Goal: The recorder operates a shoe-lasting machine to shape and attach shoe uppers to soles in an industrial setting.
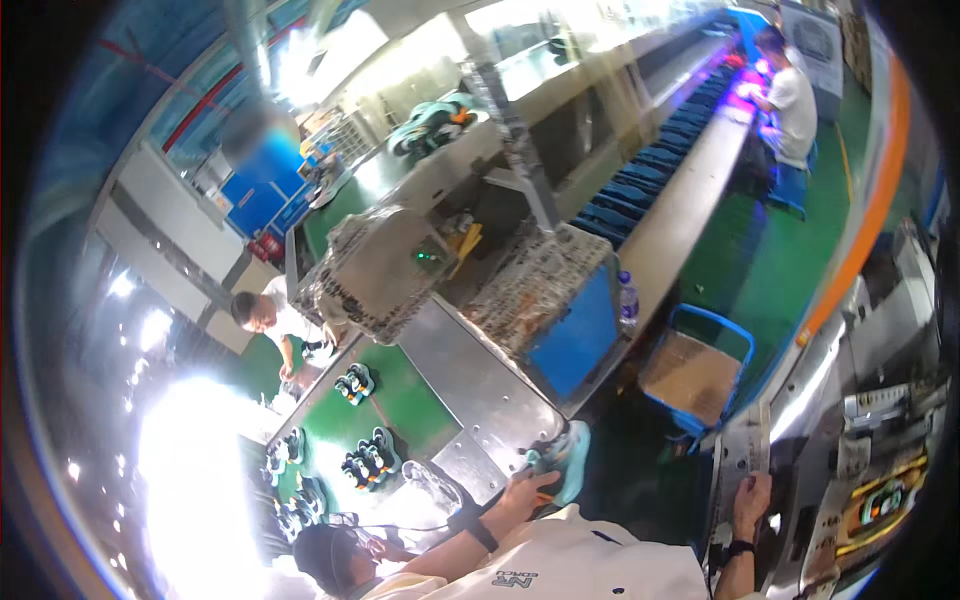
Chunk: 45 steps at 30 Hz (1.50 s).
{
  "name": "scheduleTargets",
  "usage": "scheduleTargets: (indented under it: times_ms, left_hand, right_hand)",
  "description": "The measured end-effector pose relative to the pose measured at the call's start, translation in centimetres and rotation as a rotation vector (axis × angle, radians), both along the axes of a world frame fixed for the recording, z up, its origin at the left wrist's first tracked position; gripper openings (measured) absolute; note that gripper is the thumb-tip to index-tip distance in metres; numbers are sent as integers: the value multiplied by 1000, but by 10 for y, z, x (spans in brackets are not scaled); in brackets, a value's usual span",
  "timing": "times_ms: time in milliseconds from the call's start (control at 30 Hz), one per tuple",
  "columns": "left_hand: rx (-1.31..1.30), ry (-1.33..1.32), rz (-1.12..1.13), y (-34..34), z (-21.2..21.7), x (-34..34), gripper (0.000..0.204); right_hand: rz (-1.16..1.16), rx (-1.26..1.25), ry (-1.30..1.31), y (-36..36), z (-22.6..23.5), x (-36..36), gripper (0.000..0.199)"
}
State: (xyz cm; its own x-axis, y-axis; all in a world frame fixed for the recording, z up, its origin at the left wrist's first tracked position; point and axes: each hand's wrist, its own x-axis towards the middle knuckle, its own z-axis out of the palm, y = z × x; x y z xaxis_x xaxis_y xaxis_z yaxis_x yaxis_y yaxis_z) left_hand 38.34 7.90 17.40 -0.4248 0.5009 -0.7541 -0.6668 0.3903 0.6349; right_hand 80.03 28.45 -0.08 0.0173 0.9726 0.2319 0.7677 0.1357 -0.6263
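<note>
Your left hand [522,495] has its fingers clamped on the upper of a mint-green sneaker with a thick pale sole [574,465], just off the silver metal table end [490,465]; that grip likely leaves the sole unobstructed. Your right hand [752,497] lies at a grey metal machine edge [742,440], perhaps for support; whether its fingers are together, you cannot tell.

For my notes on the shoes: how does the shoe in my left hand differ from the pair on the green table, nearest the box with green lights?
The held shoe is gripped by the left hand; the pair rests on the green table. The held shoe looks bigger, being nearer the camera; the pair looks small. Both show pale blue-green and dark parts.
</note>
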Motion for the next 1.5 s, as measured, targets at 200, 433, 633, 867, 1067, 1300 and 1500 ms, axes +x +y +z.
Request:
scheduleTargets:
  times_ms: [200, 433, 633, 867, 1067, 1300, 1500]
  left_hand:
    - [133, 16, 345, -50, -74, -146, 28]
    - [-175, 427, 633, -118, -143, -315, 38]
    - [-639, 825, 489, -167, -198, -413, 60]
    - [-831, 754, 436, -160, -234, -426, 69]
    - [-854, 690, 561, -156, -233, -419, 65]
    - [-754, 724, 570, -165, -242, -418, 72]
    - [-678, 1536, 324, -100, -154, -381, 55]
  right_hand:
    - [193, 439, 82, 106, 184, -117, 19]
    - [799, 787, -2, 144, 460, -423, 29]
    - [1007, 902, -347, 186, 531, -659, 50]
    - [1071, 853, -652, 307, 543, -847, 80]
    - [1283, 852, -660, 322, 522, -915, 86]
    - [1060, 866, -601, 251, 508, -905, 66]
    - [976, 867, -22, 203, 581, -820, 54]
